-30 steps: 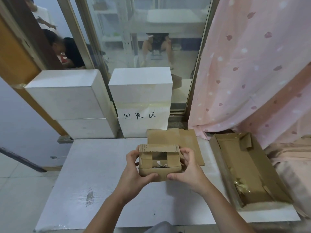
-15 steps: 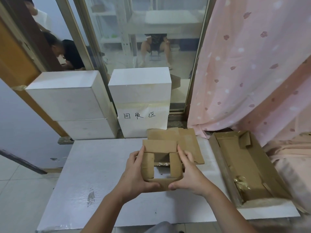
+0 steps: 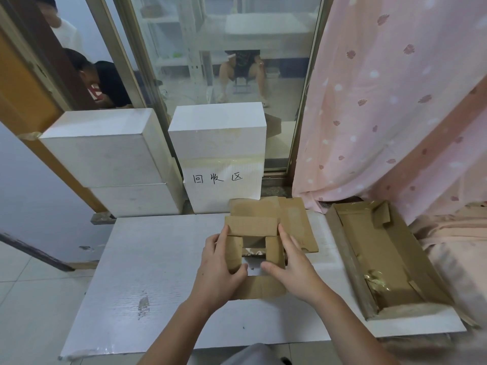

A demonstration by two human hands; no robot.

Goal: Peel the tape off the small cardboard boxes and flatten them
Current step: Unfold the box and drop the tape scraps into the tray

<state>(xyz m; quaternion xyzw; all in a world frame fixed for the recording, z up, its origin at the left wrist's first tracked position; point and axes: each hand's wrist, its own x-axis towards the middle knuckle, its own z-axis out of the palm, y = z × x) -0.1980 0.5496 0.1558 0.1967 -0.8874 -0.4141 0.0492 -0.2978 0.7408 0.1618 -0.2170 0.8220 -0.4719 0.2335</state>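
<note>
A small brown cardboard box, opened at both ends with its flaps spread, lies over the middle of the white table. My left hand holds its left side, thumb curled over the left flap. My right hand holds its right side, fingers along the outer wall and thumb tucked inside. A bit of shiny tape shows through the box's opening. A flattened cardboard piece lies on the table just behind the box.
A large open cardboard tray with crumpled tape inside sits at the table's right end. Two white boxes stand behind the table, the nearer with a handwritten label. A pink curtain hangs at right. People sit beyond the glass door.
The box has been lowered from an upright hold toward the table and tipped flat, its flaps spreading outward. Both hands have moved down and forward with it.
</note>
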